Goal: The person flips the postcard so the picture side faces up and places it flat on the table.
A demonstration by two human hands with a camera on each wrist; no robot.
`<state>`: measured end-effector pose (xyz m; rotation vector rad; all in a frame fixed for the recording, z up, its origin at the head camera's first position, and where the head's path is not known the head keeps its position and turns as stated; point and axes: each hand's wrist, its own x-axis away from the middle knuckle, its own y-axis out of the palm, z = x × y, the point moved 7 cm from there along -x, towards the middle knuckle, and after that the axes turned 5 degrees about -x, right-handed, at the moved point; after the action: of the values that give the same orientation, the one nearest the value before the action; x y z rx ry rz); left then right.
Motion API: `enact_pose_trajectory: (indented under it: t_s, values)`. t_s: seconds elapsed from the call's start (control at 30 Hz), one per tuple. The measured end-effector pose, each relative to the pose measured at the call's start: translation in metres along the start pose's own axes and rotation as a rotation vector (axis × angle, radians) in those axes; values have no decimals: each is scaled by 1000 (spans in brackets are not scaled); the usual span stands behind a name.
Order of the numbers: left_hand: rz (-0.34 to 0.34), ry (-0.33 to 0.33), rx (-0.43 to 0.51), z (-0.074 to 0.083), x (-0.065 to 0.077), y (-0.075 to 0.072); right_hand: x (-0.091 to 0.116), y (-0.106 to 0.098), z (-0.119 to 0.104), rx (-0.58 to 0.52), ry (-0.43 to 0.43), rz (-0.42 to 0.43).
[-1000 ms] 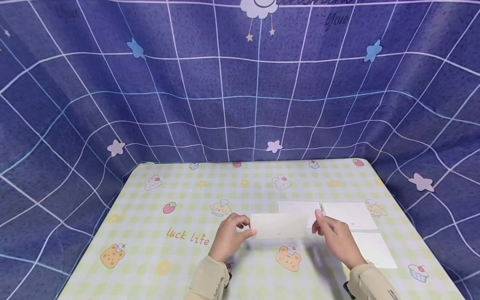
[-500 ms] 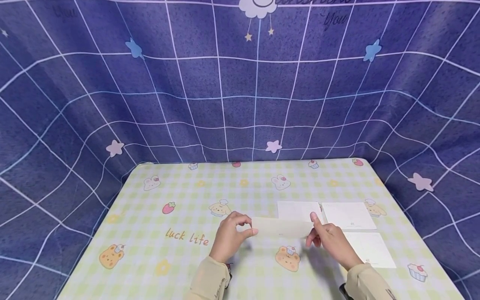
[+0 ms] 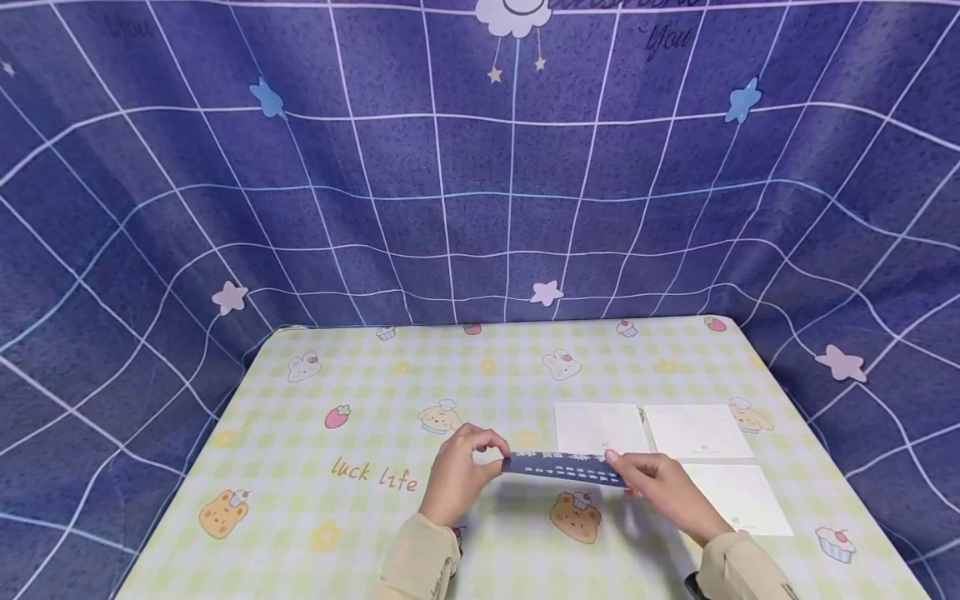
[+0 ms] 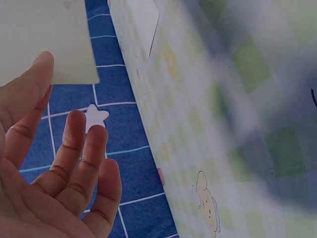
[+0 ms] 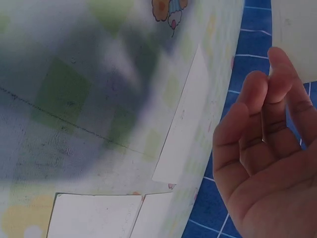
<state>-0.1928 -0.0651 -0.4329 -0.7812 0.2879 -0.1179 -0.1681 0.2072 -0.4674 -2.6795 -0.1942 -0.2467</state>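
A card [image 3: 562, 469] with a dark blue face and white printed characters is held above the table, tilted so that face shows in the head view. My left hand [image 3: 463, 471] pinches its left end between thumb and index finger. At the right end, my right hand [image 3: 663, 487] pinches it too. The left wrist view shows the card's pale back [image 4: 54, 44] under the thumb, with the other fingers loosely bent. In the right wrist view, the same pale side [image 5: 297, 39] appears beyond the fingertips.
Three white cards lie on the checked tablecloth [image 3: 360, 533] to the right: a back left one [image 3: 600, 423], a back right one [image 3: 701, 429] and a front one [image 3: 742, 500]. A blue grid-patterned curtain [image 3: 480, 167] hangs behind and around the table.
The card has tipped from its pale side to its dark printed side. My right hand has moved left and down onto the card's right end; my left hand stays nearly still.
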Motion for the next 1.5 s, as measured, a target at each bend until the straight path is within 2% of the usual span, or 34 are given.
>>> enact_pose_trajectory:
  t_s: [0.33, 0.57, 0.87, 1.1, 1.5]
  values:
    - [22, -47, -24, -3, 2, 6, 0, -1, -6, -64, -66, 43]
    - [0, -97, -70, -6, 4, 10, 0, -3, -4, -91, -55, 76]
    - [-65, -56, -3, -4, 4, 12, -1, -4, -4, -67, -94, 114]
    - [-94, -79, 29, -1, 4, 13, 0, -4, -6, -55, -140, 178]
    - [-98, -92, -17, -3, 2, 15, 1, -1, -8, -15, -150, 204]
